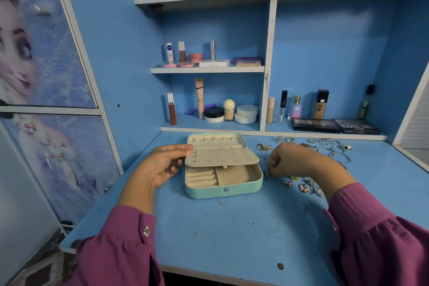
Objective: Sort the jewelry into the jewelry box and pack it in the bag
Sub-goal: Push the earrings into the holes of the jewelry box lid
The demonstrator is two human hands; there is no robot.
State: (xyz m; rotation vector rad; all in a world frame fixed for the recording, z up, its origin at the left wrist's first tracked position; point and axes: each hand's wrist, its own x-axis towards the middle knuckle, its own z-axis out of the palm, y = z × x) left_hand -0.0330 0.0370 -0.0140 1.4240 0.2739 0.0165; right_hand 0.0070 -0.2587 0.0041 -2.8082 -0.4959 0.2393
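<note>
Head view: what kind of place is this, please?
Probably a dressing or vanity desk in a bedroom. The blue shelves hold cosmetics such as a foundation bottle and an eyeshadow palette, and an open jewelry box sits on the desk.

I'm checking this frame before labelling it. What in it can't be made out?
Head view, the only one:
- Whatever the right hand pinches: hidden by its curled fingers.
- The loose jewelry pieces on the blue table: too small to identify; some sit behind the right forearm.
- Studs on the beige earring flap of the open mint-green jewelry box, whose edge the left hand holds: too small.
- No bag is identifiable.
</note>
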